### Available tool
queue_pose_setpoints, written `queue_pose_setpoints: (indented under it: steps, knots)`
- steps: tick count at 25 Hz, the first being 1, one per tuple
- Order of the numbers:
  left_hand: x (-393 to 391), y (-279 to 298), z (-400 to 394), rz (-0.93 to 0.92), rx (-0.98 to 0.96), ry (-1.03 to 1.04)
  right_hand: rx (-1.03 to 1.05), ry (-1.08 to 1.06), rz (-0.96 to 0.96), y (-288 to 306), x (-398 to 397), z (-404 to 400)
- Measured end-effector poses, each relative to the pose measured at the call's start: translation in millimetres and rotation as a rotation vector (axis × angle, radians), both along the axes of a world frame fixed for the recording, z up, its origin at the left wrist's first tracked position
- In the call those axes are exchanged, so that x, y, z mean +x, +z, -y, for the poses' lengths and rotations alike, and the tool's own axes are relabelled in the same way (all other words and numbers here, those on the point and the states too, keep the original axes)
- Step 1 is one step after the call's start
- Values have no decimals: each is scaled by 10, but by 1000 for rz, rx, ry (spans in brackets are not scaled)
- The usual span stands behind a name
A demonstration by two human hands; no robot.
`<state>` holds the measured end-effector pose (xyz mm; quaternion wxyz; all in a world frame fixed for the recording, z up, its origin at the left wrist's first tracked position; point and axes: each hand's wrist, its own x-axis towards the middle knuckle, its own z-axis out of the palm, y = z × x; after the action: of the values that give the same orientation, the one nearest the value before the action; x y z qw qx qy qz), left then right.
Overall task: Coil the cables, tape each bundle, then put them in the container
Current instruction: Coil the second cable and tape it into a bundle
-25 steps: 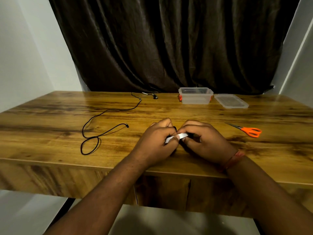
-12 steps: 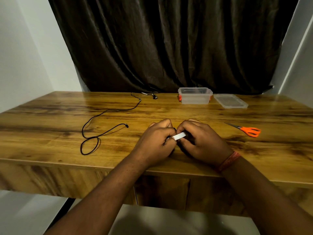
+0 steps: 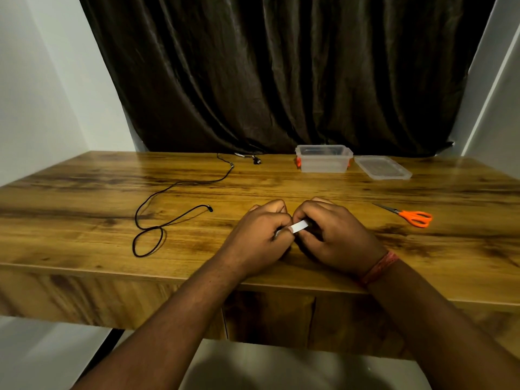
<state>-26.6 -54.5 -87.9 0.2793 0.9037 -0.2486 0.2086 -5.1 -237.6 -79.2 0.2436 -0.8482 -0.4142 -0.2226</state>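
Centrally on the desk point(image 3: 84, 198), the left hand point(image 3: 253, 240) and right hand point(image 3: 334, 235) meet, each grip closed on a white tape strip point(image 3: 298, 227). Left of the hands lies a loose black cable point(image 3: 157, 218); beyond them stands the open container point(image 3: 323, 162); the scissors point(image 3: 413, 217) lie to their right.

Both hands are parked near the front edge of the surface point(image 3: 84, 220), left hand point(image 3: 254, 239) just left of the right hand point(image 3: 336, 236), touching, with a tape strip point(image 3: 298, 227) pinched between them. A loose cable point(image 3: 157, 218) is sprawled well off to the left, trailing toward the back. The container point(image 3: 323, 161) is set at the back, its lid point(image 3: 382, 168) just right of it. Scissors point(image 3: 409, 216) are laid off to the right, in front of the lid.
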Motion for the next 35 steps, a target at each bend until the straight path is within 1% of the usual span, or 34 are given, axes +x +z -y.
queue_pose_setpoints:
  steps: [6,11,18,31,35]
  knots:
    - [-5,18,-3,-10,-39,-42,44,-2,-18,19,12,22]
    - [2,-9,5,-10,-13,-5,-5,17,25,4,-9,-7]
    - [13,1,-8,2,20,-32,-17,14,42,2,-7,-11]
    - [25,-13,-13,-28,1,-23,-25,5,31,22,-17,-12]
    - [15,8,-18,-49,-26,-49,25,4,21,29,-9,6]
